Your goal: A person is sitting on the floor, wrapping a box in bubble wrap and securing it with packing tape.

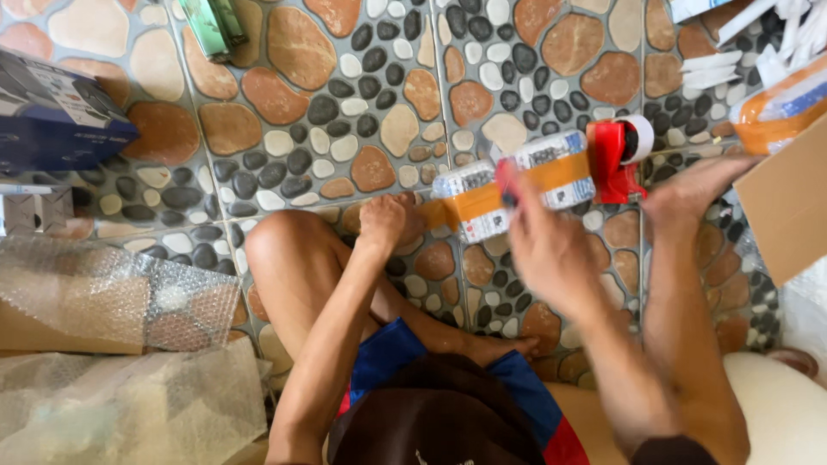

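Head view: a bubble-wrapped package (pixel 514 182) with a brown tape band lies on the pebble-tile floor (pixel 345 103), right hand (pixel 551 250) fingers blurred over its middle, left hand (pixel 383 220) curled shut pinching the tape end. Red tape dispenser (pixel 613 155) touches its right end; blue box (pixel 52 112) at the left edge.

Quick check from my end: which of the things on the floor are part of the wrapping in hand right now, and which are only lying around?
In use:
- bubble-wrapped parcel with brown tape around it
- left hand pinching the tape end
- right hand, blurred, against the parcel
- red tape dispenser

Lying about:
- bubble wrap sheets
- blue box
- green lighters
- cardboard sheet
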